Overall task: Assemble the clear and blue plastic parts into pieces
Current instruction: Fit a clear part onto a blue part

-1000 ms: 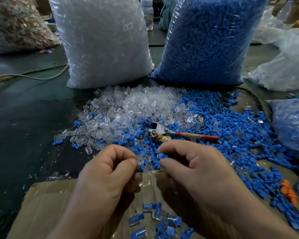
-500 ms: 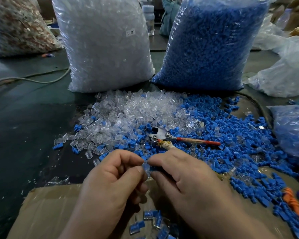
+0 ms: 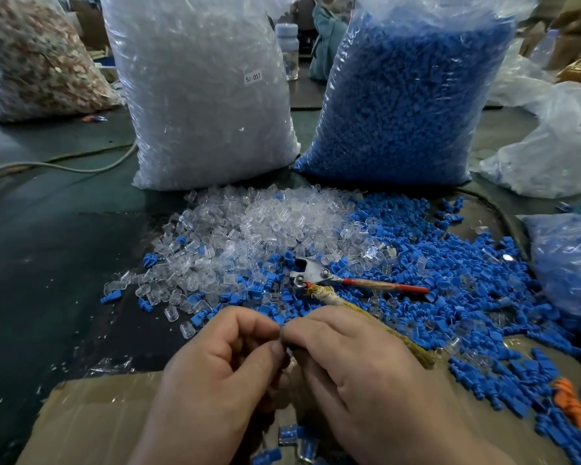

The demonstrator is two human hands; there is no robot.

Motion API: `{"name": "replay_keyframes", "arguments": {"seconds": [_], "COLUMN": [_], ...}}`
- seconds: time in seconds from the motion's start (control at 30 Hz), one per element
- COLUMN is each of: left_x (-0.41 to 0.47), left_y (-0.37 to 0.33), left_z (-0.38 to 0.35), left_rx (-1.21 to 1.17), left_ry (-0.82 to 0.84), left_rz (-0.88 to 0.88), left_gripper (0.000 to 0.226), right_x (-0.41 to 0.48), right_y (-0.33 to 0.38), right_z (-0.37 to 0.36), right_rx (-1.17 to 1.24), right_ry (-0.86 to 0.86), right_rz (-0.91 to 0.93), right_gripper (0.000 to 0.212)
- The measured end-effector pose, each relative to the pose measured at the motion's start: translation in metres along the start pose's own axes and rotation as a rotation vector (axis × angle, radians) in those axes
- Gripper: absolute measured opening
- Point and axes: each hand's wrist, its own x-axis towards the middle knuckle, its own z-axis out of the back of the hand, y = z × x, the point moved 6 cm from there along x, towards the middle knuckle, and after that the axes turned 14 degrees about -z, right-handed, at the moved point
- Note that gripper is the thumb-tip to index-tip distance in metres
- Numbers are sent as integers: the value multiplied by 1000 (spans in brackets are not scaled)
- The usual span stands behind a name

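Observation:
A heap of loose clear plastic parts (image 3: 249, 236) lies mid-table, and loose blue plastic parts (image 3: 450, 270) spread to its right. My left hand (image 3: 222, 370) and my right hand (image 3: 356, 364) meet fingertip to fingertip just in front of the heaps. Both pinch small parts between thumb and forefinger; the fingers hide most of them, and only a dark sliver shows at the joint. Below my hands, several joined clear-and-blue pieces (image 3: 292, 437) lie on a sheet of cardboard (image 3: 91, 414).
A big bag of clear parts (image 3: 198, 95) and a big bag of blue parts (image 3: 406, 95) stand behind the heaps. A metal tool with a red handle (image 3: 349, 280) lies on the blue parts. More plastic bags (image 3: 557, 152) sit at right, and a cable (image 3: 64, 166) at left.
My hands have closed together, so the fingertips that were apart now touch. The view has tipped down slightly and the joined pieces are mostly covered by my wrists.

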Motion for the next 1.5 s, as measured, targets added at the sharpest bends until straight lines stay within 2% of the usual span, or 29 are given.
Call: {"name": "replay_keyframes", "arguments": {"seconds": [0.2, 0.3, 0.4, 0.5, 0.57, 0.67, 0.77, 0.87, 1.03, 1.17, 1.33, 1.4, 1.5], "left_x": [1, 3, 4, 5, 6, 5, 6, 5, 5, 5, 8, 9, 10], "left_y": [0, -3, -1, -1, 2, 3, 2, 2, 1, 1, 8, 10, 12], "left_z": [-1, -3, -2, -1, 1, 5, 6, 7, 6, 9, 19, 21, 22], "left_rx": [-32, -169, -257, -233, -190, -153, -167, -170, -188, -161, -149, -151, -126], "left_ry": [42, 8, -40, -56, -52, -50, -73, -91, -94, -113, -156, -164, -156], "left_rz": [6, 38, 94, 91, 85, 105, 127, 137, 161, 138, 94, 80, 51], "left_gripper": [29, 15, 19, 16, 25, 40, 42, 35, 18, 34, 38, 37, 36], "right_x": [0, 0, -1, 0, 2, 11, 18, 21, 29, 30, 20, 16, 12], "right_y": [0, -2, -2, -2, -8, -30, -66, -80, -76, -70, -53, -45, -43], "right_z": [2, 3, 3, 1, 3, 11, 8, 4, 6, 13, 29, 28, 22], "right_rx": [-13, 7, 29, -28, -117, -301, -509, -590, -548, -496, -255, -269, -308], "right_ry": [-61, -74, -93, -111, -136, -173, -14, 47, -18, -95, -225, -208, -57], "right_rz": [27, 41, 74, 125, 131, -65, -328, -359, -345, -346, -275, -229, -172], "right_gripper": [25, 28, 25, 22, 23, 46, 68, 71, 65, 48, 59, 57, 54]}}
